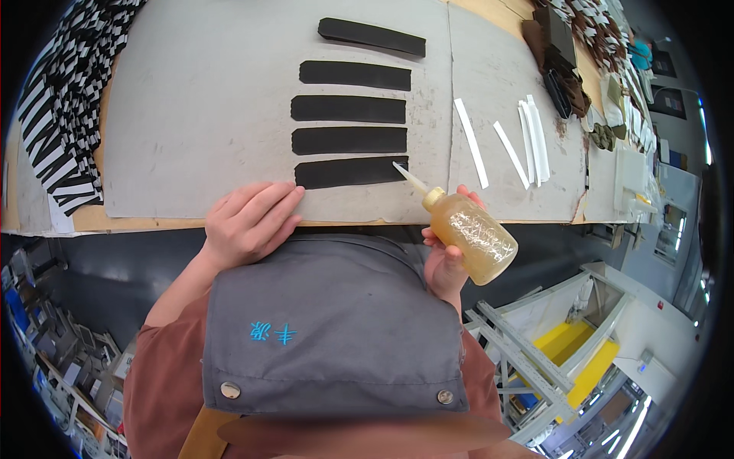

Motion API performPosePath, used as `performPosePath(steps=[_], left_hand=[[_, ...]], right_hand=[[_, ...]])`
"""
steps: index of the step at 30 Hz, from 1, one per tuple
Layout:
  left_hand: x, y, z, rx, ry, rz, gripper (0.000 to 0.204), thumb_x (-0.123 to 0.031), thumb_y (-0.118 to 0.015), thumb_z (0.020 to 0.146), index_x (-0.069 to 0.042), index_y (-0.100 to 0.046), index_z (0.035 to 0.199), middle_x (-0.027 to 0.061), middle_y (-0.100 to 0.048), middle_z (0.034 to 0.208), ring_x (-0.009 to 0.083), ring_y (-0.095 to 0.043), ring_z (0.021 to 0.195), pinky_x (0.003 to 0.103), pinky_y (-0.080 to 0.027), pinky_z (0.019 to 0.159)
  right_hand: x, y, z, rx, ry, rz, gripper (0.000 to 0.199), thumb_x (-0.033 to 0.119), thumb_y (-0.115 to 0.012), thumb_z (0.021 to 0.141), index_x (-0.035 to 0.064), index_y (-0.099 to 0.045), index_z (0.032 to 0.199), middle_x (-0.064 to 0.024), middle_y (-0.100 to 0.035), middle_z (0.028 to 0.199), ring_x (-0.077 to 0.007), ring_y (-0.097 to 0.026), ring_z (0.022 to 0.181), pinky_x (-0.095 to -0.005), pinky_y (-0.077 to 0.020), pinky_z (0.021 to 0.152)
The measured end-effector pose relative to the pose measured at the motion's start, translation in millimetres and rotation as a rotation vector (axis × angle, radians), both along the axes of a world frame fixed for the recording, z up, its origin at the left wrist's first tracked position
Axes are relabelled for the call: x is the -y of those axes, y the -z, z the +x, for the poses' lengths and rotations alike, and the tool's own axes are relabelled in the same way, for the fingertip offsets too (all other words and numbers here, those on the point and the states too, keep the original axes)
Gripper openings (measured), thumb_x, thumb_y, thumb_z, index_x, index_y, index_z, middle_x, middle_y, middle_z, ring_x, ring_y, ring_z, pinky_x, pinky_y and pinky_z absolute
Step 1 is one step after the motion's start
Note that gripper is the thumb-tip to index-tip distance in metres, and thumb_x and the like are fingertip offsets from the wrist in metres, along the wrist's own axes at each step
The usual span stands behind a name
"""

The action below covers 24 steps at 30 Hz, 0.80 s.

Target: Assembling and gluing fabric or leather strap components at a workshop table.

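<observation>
My right hand (447,264) is wrapped round a yellowish squeeze bottle (474,239) with a long pale nozzle, tilted so its tip meets the right end of the nearest black strip (348,173). My left hand (256,218) lies flat near the table's front edge, fingers stretched out, the fingertips at that strip's left end. Beyond it, several more black strips (349,141) lie crosswise in a column, the farthest one (371,37) slightly askew. What is inside the bottle looks like amber liquid.
Narrow white strips (470,144) lie right of the black ones, some bunched together (534,141). A large heap of black-and-white pieces (65,99) covers the far left. Dark brown pieces (554,46) are piled at the back right. A metal frame with a yellow panel (569,348) stands right of me.
</observation>
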State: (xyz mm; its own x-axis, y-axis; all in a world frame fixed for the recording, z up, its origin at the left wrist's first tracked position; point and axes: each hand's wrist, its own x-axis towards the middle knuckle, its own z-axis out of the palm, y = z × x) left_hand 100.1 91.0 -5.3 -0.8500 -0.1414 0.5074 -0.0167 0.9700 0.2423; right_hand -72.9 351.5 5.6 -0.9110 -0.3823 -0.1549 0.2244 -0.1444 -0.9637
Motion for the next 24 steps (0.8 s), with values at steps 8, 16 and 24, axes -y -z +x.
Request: performPosePath(steps=[8,16,24], left_hand=[[-0.9,2.0,0.5,-0.019,-0.001,0.019,0.028,-0.020,-0.077,0.084,-0.015,-0.078,0.111,-0.0041,-0.072,0.109,0.0135,-0.069,0.094,0.026,-0.055,0.075],[-2.7,0.6,-1.3,-0.047,0.007,0.032,0.032,-0.018,-0.078,0.080,-0.013,-0.078,0.112,-0.0002,-0.073,0.109,0.0166,-0.071,0.091,0.028,-0.055,0.073],[0.4,1.9,1.4,-0.014,-0.010,0.022,0.031,-0.023,-0.078,0.083,-0.014,-0.076,0.113,-0.0037,-0.071,0.109,0.0128,-0.068,0.096,0.027,-0.056,0.080]], right_hand=[[16.7,-4.1,9.2,0.067,-0.070,0.027,0.125,0.061,-0.094,0.060,0.0019,-0.035,0.154,-0.0161,-0.052,0.151,-0.0166,-0.072,0.079,-0.0222,-0.0584,0.060],[31.9,-10.1,11.8,0.144,-0.244,0.064,0.129,0.057,-0.098,0.055,0.0037,-0.035,0.154,-0.0136,-0.047,0.155,-0.0195,-0.072,0.094,-0.0249,-0.0622,0.066],[45.5,15.2,11.3,-0.054,-0.414,0.097,0.125,0.046,-0.101,0.055,0.0032,-0.036,0.153,-0.0133,-0.047,0.153,-0.0244,-0.069,0.109,-0.0307,-0.0656,0.076]])
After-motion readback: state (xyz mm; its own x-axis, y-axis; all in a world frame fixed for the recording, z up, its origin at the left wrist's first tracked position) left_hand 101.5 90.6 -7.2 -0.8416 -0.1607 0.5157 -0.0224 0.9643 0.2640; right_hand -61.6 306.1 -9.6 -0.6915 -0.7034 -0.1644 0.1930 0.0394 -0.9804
